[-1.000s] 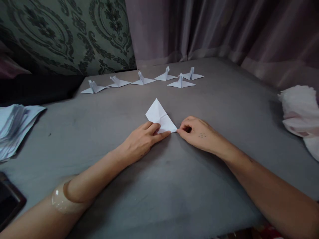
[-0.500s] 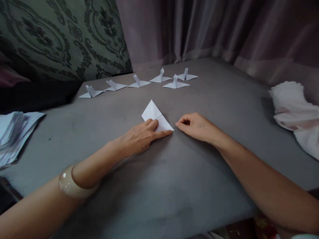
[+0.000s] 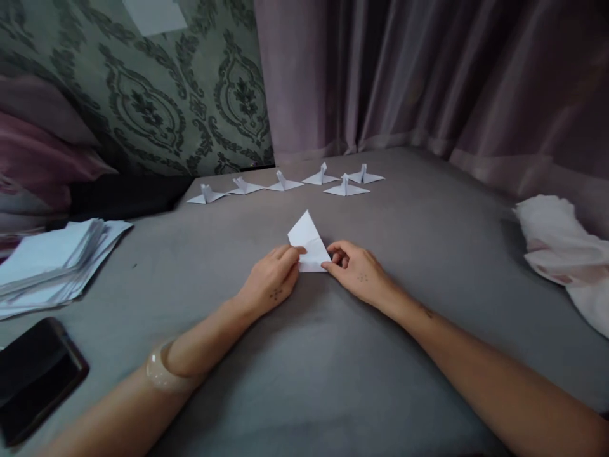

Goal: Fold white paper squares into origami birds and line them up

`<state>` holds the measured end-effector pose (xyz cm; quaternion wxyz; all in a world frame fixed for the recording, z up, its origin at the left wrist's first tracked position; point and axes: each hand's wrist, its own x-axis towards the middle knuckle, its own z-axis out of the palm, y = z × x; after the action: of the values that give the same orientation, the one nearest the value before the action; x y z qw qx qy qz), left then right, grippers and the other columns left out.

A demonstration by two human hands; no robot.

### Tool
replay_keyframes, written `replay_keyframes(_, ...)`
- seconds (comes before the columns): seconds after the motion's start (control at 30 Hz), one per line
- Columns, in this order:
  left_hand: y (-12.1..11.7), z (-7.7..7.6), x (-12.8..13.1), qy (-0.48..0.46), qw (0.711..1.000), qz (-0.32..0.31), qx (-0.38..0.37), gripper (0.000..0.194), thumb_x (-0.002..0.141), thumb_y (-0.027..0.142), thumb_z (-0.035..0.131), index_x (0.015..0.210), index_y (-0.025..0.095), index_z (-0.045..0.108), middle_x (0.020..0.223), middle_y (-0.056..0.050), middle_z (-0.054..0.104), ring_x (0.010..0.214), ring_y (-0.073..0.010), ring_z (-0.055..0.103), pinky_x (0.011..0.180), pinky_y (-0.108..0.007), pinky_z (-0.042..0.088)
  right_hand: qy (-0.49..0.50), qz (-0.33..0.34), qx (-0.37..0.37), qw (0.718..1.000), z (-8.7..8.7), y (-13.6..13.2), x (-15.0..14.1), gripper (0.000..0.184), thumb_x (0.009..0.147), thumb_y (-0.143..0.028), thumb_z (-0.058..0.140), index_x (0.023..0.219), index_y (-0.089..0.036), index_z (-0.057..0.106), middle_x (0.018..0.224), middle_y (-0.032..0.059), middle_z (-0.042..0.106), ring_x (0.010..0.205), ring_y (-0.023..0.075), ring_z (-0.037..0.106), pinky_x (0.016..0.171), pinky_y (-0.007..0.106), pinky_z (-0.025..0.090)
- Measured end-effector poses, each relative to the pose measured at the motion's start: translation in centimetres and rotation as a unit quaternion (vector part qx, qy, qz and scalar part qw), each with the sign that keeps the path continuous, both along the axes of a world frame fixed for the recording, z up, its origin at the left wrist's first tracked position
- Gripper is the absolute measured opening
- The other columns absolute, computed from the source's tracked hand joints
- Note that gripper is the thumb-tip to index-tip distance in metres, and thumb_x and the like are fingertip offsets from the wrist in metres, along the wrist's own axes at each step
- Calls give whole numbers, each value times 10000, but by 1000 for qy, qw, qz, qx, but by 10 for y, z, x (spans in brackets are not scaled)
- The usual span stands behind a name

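A white piece of folded paper [image 3: 308, 244] lies on the grey surface, one corner pointing away from me. My left hand [image 3: 275, 276] has its fingers closed on the paper's left side, the thumb and index finger over its lower part. At the right corner my right hand [image 3: 356, 270] pinches the paper between thumb and fingers. Beyond it stands a row of folded white paper birds, among them a front one [image 3: 346, 187] and a leftmost one [image 3: 206, 195], with wings spread flat.
On the left lie a stack of white paper sheets [image 3: 52, 257] and a dark phone [image 3: 40, 381]. A pale crumpled cloth [image 3: 564, 238] rests at the right. Behind the grey surface [image 3: 304, 381] hang purple curtains [image 3: 394, 76] beside a patterned wall [image 3: 190, 95].
My right hand has come in from apart and taken the paper's right corner. My left hand has drawn back its outstretched finger to grip the left side. The view has shifted left and up.
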<state>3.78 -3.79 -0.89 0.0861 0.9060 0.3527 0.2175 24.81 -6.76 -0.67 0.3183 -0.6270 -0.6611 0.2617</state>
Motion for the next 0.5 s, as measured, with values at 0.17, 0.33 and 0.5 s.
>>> replay_keyframes(0.17, 6, 4, -7, -86, 986, 101, 105, 610, 852, 211, 546, 1409, 141, 308, 1303, -195, 441, 1236, -291, 435, 996, -472, 420, 4, 40, 60, 997, 4, -3, -5, 156, 833, -257, 592, 954, -179, 651, 799, 10, 620, 635, 113, 532, 627, 250, 421)
replay_keyframes(0.33, -1, 15, -16, -71, 942, 104, 310, 664, 858, 266, 599, 1439, 241, 278, 1436, -165, 386, 1388, -341, 273, 1091, -526, 259, -244, 89, 284, 923, 13, -9, -3, 287, 953, -163, 387, 1019, -192, 664, 925, 85, 643, 781, 173, 538, 727, 324, 363)
replay_keyframes(0.5, -9, 16, -16, 36, 947, 36, 319, 255, 893, 143, 504, 1086, 272, 608, 1139, -26, 666, 1185, -245, 513, 1097, -502, 193, -368, 129, 320, 863, 10, -7, 0, 326, 965, -128, 348, 1006, -206, 662, 904, 79, 642, 775, 189, 498, 716, 343, 316)
